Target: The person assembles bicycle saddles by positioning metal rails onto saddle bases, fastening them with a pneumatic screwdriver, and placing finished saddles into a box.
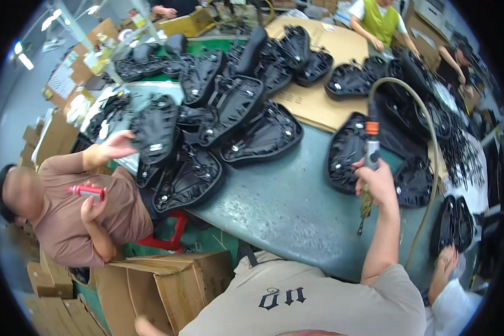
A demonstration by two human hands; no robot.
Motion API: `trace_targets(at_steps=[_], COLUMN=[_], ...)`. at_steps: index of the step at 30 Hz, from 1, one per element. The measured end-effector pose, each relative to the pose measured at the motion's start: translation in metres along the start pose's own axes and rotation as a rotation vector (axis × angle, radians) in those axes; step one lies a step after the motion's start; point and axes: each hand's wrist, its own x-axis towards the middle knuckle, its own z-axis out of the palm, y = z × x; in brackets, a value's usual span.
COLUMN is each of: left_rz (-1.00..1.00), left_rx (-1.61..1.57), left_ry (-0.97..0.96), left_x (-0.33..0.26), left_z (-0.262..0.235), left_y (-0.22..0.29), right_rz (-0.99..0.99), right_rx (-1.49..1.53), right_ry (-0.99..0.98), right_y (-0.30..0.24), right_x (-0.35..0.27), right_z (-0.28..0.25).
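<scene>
My right hand (pixel 379 182) is wrapped round an air screwdriver (pixel 372 147) with an orange collar and a camouflage-wrapped lower part. Its bit points down over the table, and a hose (pixel 423 106) arcs up and right from its top. Just behind it, a black padded seat (pixel 341 159) lies underside up; another such seat (pixel 417 182) sits right of my hand. The bit is apart from both. At the lower edge beside a cardboard box, a little of my left hand or arm (pixel 145 326) shows; its fingers cannot be made out.
Black seats (pixel 232 106) are heaped on the green table (pixel 274 207). At left a person (pixel 95 210) holds a red bottle (pixel 89 192). A cardboard box (pixel 176 280) stands beside me. At right another person's hand (pixel 447 260) touches black seats (pixel 456 224). More people work at the back.
</scene>
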Motion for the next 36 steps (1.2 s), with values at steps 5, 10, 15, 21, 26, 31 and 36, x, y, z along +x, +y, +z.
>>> trace_targets(at_steps=[5, 10, 15, 21, 26, 31, 36], left_rz=[1.120, 1.514, 1.663, 1.991, 1.926, 1.904, 1.911], left_rx=[-0.694, -0.718, -0.501, -0.253, -0.263, -0.265, -0.282], left_ry=[0.274, -0.535, -0.769, -0.618, -0.636, -0.601, -0.588], left_x=[-0.147, -0.290, -0.380, -0.404, -0.403, -0.407, -0.408], left_z=[-0.124, -0.107, -0.057, -0.083, -0.078, -0.081, -0.082], left_y=[0.230, 0.395, 0.478, 0.511, 0.510, 0.508, 0.507], right_rz=[0.150, -0.259, -0.737, -0.892, -0.819, -0.750, -0.720], right_rx=[0.126, 0.256, 0.528, 0.447, 0.382, 0.353, 0.341], right_ry=[-0.249, -0.020, -0.027, 0.025, 0.043, 0.059, 0.015], right_y=[-0.003, -0.027, -0.041, -0.037, -0.021, -0.007, -0.010], right_x=[-0.103, -0.139, -0.099, -0.033, 0.006, 0.024, 0.039], right_z=[0.005, -0.004, 0.001, 0.020, 0.029, 0.045, 0.048])
